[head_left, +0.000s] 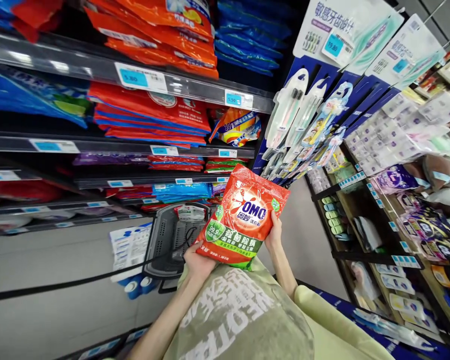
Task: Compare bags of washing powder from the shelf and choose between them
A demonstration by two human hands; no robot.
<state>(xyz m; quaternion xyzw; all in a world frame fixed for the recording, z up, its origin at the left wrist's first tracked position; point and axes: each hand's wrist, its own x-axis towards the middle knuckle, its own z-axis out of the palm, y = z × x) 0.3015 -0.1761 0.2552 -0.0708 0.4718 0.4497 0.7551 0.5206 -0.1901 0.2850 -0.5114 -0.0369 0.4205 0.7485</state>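
Note:
A red and green bag of OMO laundry powder (243, 215) is held up in front of my chest, its printed front facing me and its top edge leaning to the right. My left hand (200, 261) grips the lower left corner, fingers wrapped behind the bag. On the right edge, my right hand (273, 231) is closed around the side, with most of its fingers hidden behind. Beyond the bag, a dark grey shopping basket (161, 250) stands on the floor with a packaged item (190, 213) inside it.
Shelves with price-tagged front rails (78, 57) carry stacked detergent bags (150, 107) ahead and to the left. Toothbrush packs (290, 107) hang on a blue rack to the right. Blue-capped bottles (139, 286) lie beside the basket. More stocked shelving (382, 260) stands at far right.

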